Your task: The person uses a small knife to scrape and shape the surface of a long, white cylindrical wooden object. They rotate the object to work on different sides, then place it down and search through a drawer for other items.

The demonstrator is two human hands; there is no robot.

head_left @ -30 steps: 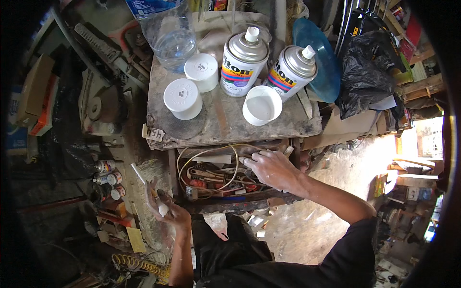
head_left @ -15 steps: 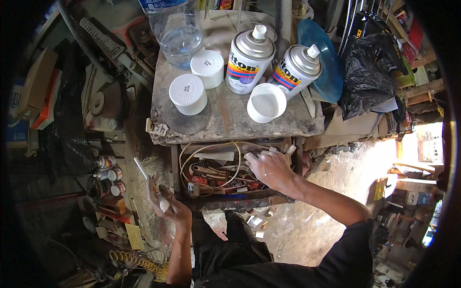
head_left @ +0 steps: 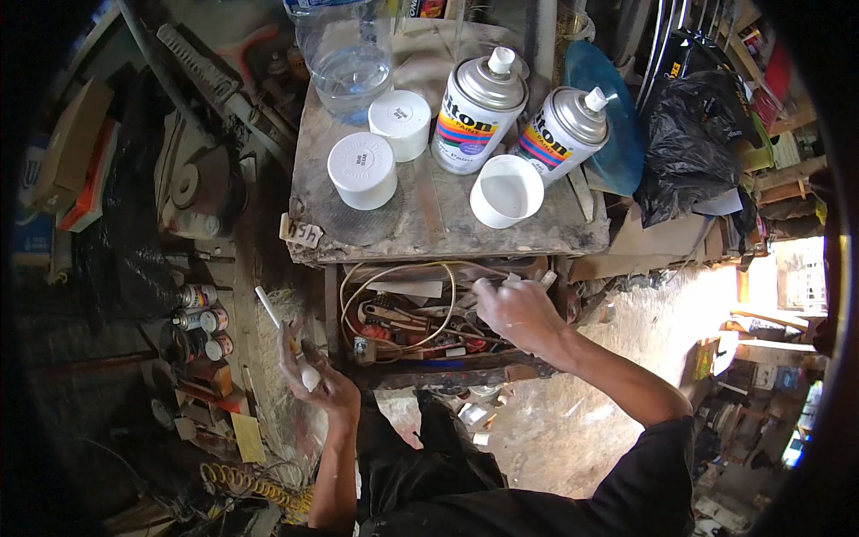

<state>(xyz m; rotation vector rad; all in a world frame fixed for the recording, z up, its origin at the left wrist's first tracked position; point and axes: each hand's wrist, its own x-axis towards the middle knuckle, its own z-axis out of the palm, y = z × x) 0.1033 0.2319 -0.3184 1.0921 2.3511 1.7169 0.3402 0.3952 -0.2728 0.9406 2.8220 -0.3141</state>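
Note:
My left hand (head_left: 324,380) is raised left of the open drawer, its fingers curled around a slender white stick (head_left: 267,305) that points up and left. A rounded white piece (head_left: 310,378) shows at the palm; whether it belongs to the stick I cannot tell. My right hand (head_left: 519,309) reaches into the right side of the wooden drawer (head_left: 443,376), fingers bent downward and their tips partly hidden. Beside it lies a loop of pale tubing (head_left: 452,300) over a jumble of hand tools (head_left: 403,315), several with red or black handles.
On the worn tabletop (head_left: 385,237) stand two spray cans (head_left: 465,143), two white caps (head_left: 362,183), an upturned open cap (head_left: 506,201) and a clear plastic bottle (head_left: 353,76). A black plastic bag (head_left: 684,134) hangs at right. Small cans (head_left: 215,320) and a yellow coiled hose (head_left: 237,479) are at left.
The whole view has shifted slightly, moving the table and drawer a little to the right. My right hand stays over the drawer's right side; my left hand keeps its hold on the white stick.

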